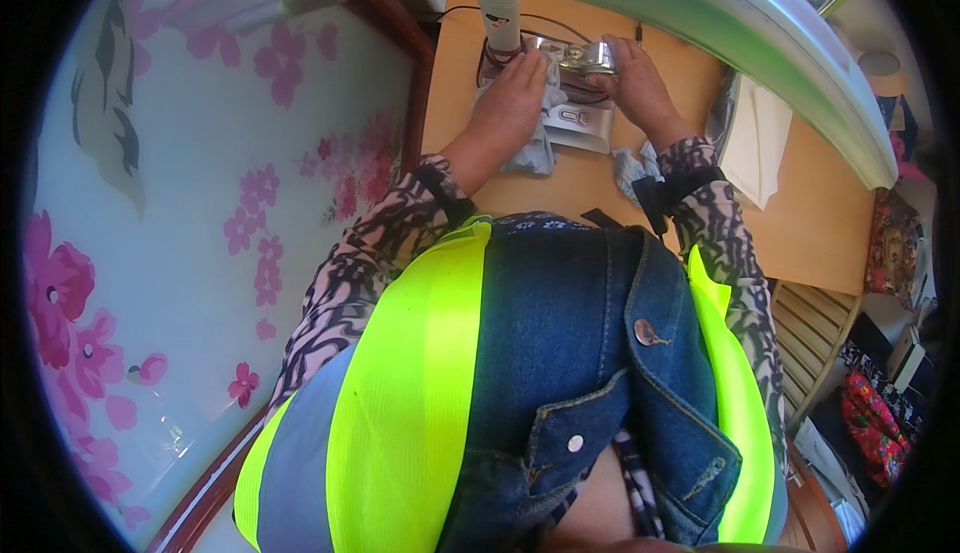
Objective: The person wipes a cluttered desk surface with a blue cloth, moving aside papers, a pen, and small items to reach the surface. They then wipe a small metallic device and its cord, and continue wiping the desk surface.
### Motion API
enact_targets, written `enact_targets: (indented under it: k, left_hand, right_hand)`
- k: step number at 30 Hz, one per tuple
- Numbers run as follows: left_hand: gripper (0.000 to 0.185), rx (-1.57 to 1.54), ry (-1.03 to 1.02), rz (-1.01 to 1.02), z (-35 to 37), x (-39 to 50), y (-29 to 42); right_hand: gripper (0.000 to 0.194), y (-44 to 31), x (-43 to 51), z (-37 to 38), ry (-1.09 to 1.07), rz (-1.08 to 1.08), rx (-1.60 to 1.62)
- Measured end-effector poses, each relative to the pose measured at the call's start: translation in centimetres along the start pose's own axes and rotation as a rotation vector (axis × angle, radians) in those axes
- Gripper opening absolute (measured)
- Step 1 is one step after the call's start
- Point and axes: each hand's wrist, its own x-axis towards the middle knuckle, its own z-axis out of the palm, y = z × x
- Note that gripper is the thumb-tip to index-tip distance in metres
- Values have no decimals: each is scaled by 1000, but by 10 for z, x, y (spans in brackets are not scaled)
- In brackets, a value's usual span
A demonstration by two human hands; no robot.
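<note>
A silver and dark brown device [576, 131] with a small button panel on its front stands on the wooden desk [517, 197]; its kind is not clear. My left hand [510, 107] presses a crumpled grey cloth [534, 157] to its left side, the fingers flat and close together. At the right end of the shiny chrome part [598, 58] on top, my right hand [639, 86] is curled, thumb below and fingers above. Behind my left fingertips rises a whitish post [501, 19] with a small printed figure.
Another crumpled grey cloth [637, 169] lies near my right wrist. White papers [756, 140] rest at the desk's right. A dark cable [551, 22] runs behind the device. A flower-patterned panel [187, 178] stands on the left, and a slatted wooden surface [814, 335] is at lower right.
</note>
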Motion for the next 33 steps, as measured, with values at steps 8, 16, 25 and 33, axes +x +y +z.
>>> enact_targets:
  k: [8, 16, 25, 33]
  left_hand:
    - [51, -105, -34, -133, 5, 25, 9]
    - [45, -177, -213, -52, -17, -30, 5]
    - [42, -90, -76, 81, 12, -39, 10]
    - [42, 10, -74, -253, 24, -49, -5]
  right_hand:
    - [60, 13, 0, 5, -9, -24, 39]
    - [56, 16, -1, 5, -21, -10, 41]
    - [58, 24, -3, 9, -7, -21, 71]
    - [57, 26, -5, 8, 6, -37, 58]
